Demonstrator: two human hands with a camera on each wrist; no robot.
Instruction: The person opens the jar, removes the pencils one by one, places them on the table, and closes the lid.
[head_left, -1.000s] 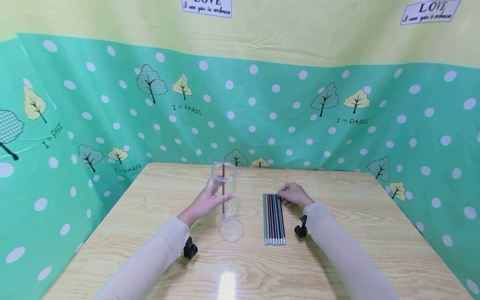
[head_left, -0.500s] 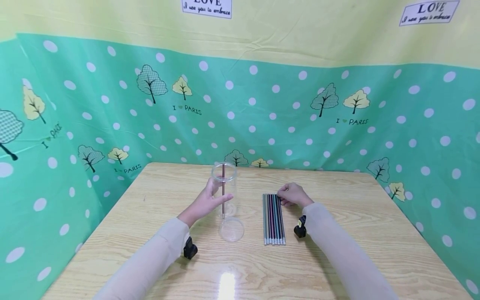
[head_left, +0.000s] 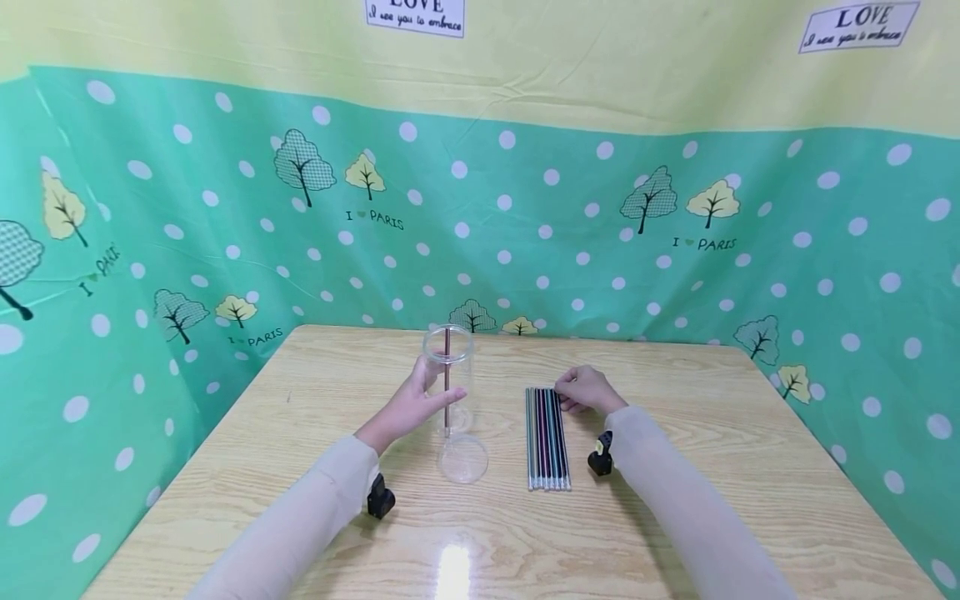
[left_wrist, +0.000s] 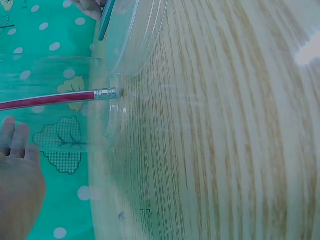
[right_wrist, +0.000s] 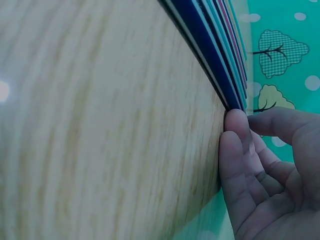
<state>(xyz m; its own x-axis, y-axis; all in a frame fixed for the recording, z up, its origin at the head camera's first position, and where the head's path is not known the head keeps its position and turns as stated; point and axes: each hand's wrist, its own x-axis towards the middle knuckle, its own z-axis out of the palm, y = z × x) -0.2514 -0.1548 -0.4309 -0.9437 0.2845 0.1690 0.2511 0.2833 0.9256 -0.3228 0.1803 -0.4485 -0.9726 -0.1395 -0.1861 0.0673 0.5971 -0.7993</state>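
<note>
A tall clear cylindrical jar (head_left: pixel 449 359) stands upright left of the table's middle, one dark red pencil (head_left: pixel 447 408) inside it. Around the jar's far left side curls my left hand (head_left: pixel 408 406), thumb across the front. In the left wrist view, that pencil (left_wrist: pixel 60 98) has its eraser end at the jar's bottom. Several pencils (head_left: pixel 546 437) lie side by side to the right, erasers toward me. At their far end my right hand (head_left: pixel 588 389) pinches the tip of the rightmost, a dark blue pencil (right_wrist: pixel 212 62). The fingertips partly hide that tip.
A clear round lid (head_left: pixel 462 460) lies flat just in front of the jar. The wooden table (head_left: pixel 660 517) backs onto a green dotted curtain (head_left: pixel 480 217). Each sleeve carries a small black camera (head_left: pixel 381 497) at the wrist.
</note>
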